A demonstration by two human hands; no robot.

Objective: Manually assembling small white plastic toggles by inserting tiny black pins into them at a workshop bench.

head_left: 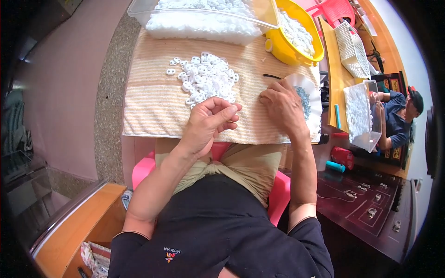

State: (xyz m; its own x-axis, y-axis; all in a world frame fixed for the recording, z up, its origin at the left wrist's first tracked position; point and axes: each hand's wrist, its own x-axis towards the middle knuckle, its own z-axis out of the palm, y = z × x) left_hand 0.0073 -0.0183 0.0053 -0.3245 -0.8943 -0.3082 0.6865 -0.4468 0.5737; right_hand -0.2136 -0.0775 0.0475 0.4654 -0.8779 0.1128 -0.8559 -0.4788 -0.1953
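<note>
My left hand (pixel 211 123) is raised at the near edge of the towel, its thumb and forefinger pinched together. What lies between those fingertips is too small to make out. Just beyond it is a loose heap of small white plastic pieces (pixel 208 78), each with two dark holes. My right hand (pixel 283 105) bends down over the towel with its fingers drawn together; their tips are partly hidden. A thin black stick (pixel 271 76) shows beside its knuckles. Against that hand stands a white scalloped dish (pixel 315 99) holding many tiny blue-grey pieces (pixel 303 102).
A striped towel (pixel 153 104) covers the table. At the back are a clear bin (pixel 204 19) of white pieces and a yellow basin (pixel 282 46) of similar ones. To the right, another person (pixel 396 116) sits at a wooden table beside a clear box (pixel 364 116) of white pieces.
</note>
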